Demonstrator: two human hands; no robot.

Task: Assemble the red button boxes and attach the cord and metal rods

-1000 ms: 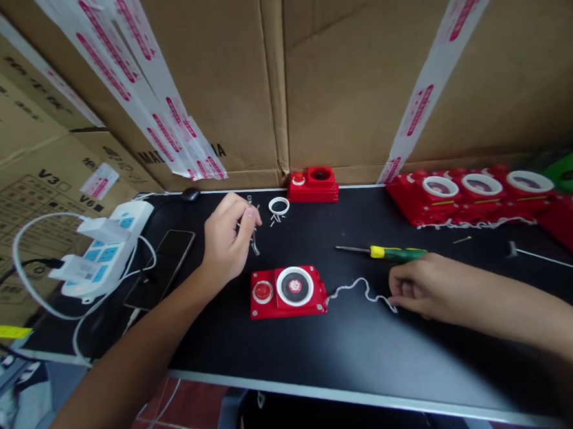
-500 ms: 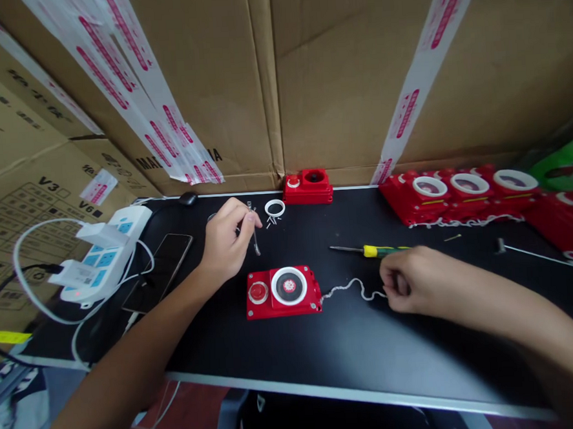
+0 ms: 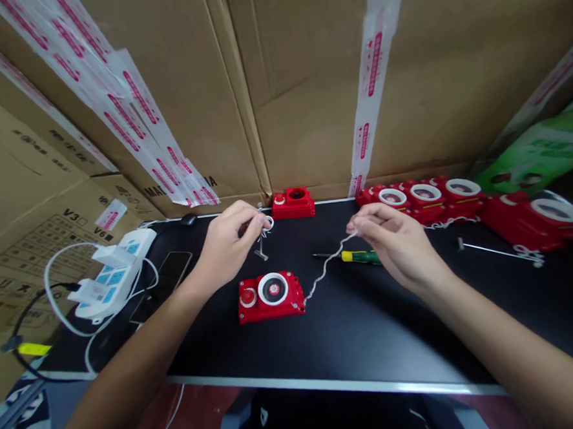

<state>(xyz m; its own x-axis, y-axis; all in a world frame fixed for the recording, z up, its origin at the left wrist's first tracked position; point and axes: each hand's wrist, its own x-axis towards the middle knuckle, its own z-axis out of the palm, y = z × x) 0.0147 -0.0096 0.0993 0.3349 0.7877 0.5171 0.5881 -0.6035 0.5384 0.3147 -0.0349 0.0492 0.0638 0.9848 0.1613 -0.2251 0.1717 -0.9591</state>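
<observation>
Right hand pinches the cord; left hand pinches a metal rod.
The red box lies on the black table between the 2 forearms, cord running from its right side across the screwdriver to the right fingertips. Behind, at right, 3 white-ringed units stand side by side.

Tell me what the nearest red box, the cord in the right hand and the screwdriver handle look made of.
Red box: probably hard plastic, slightly glossy, evenly coloured, moulded.
Cord: perhaps twisted fibre or covered wire, matt and kinked.
Screwdriver handle: likely plastic, smooth, coloured green and yellow.
</observation>
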